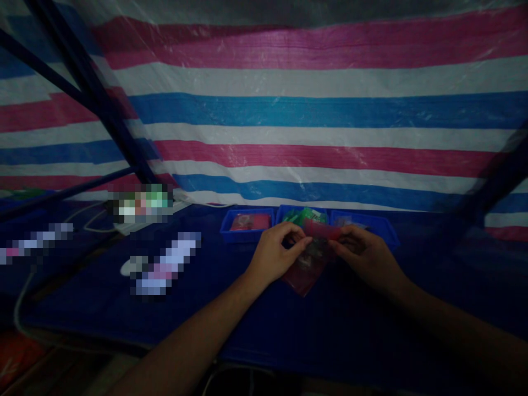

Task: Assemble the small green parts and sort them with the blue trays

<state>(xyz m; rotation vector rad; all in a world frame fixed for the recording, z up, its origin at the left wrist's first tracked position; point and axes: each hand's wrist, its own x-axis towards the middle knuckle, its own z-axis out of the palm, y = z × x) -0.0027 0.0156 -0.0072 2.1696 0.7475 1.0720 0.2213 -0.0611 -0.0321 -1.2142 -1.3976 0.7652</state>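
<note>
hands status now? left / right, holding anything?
Left hand: closed, pinching the top edge of a red plastic bag.
Right hand: closed, pinching the same bag's top edge from the other side.

left hand (pixel 275 254): fingers pinched | right hand (pixel 365 254): fingers pinched

**No Readable Text in the Dim Scene**

Nothing legible is showing anywhere: the red pouch (pixel 307 269), the blue bins (pixel 246 234) and the striped tarp (pixel 313 110) are bearing no readable lettering, and several items on the surface (pixel 355 324) are appearing blurred into blocks.
</note>
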